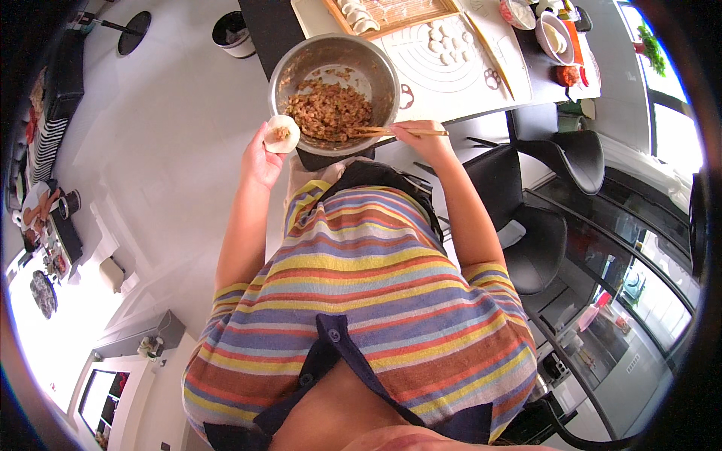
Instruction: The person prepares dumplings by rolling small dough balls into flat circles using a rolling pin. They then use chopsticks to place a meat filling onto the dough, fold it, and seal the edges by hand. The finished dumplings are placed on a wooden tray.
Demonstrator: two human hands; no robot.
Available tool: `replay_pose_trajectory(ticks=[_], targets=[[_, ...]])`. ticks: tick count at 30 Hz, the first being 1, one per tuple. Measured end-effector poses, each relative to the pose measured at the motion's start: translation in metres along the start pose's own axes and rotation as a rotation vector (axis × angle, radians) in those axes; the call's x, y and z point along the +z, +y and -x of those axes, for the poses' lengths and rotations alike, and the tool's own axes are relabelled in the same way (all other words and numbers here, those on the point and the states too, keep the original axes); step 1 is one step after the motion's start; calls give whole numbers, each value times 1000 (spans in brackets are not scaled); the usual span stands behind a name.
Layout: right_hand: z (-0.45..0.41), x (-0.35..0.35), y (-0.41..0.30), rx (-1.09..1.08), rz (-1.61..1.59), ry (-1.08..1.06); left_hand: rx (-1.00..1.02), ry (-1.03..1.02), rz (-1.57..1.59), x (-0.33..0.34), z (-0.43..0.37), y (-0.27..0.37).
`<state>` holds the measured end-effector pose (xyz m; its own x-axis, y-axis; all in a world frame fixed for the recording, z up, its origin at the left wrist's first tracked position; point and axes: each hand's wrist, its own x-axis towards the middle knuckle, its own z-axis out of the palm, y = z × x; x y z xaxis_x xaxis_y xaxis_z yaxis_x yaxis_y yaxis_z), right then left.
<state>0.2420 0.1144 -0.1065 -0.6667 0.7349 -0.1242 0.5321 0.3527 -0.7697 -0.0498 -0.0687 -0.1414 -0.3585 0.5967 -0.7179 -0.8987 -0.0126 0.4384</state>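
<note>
My left hand (264, 159) holds a round dumpling wrapper (281, 134) at the left rim of a large metal bowl (277, 67). A small dab of filling lies on the wrapper's middle. In my right hand (426, 138) is a pair of wooden chopsticks (375, 132), whose tips reach into the minced filling (330, 107) at the bowl's lower right. The filling covers the lower part of the bowl's inside. Beyond the bowl, several small flattened dough pieces (449, 42) lie on a white pastry mat (403, 53) printed with circles.
A wooden tray (395, 25) with a row of folded dumplings (359, 16) stands at the back. A rolling pin (488, 52) lies on the mat's right. Farther right are a bowl with pale dough (555, 38) and a red jar (567, 75). Black chairs (533, 242) stand at right, a bin (234, 36) at left.
</note>
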Motion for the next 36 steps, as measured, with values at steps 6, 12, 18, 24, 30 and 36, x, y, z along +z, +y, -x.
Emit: replay_pose_trajectory(ticks=[6, 12, 18, 24, 30, 36], targets=[[-7, 15, -2, -42, 100, -5, 13, 29, -24, 5, 3, 1], [-9, 30, 37, 239, -340, 43, -36, -19, -31, 16, 7, 0], [3, 20, 44, 458, -778, 116, -75, -62, -33, 12, -2, -4], [10, 2, 40, 609, -953, 244, -52, -48, -14, 16, -3, -9], [-8, 13, 48, 510, -798, 273, -47, -48, -1, 16, -5, -8], [-28, 28, 38, 374, -432, 329, -61, 30, -18, 17, -5, -11]])
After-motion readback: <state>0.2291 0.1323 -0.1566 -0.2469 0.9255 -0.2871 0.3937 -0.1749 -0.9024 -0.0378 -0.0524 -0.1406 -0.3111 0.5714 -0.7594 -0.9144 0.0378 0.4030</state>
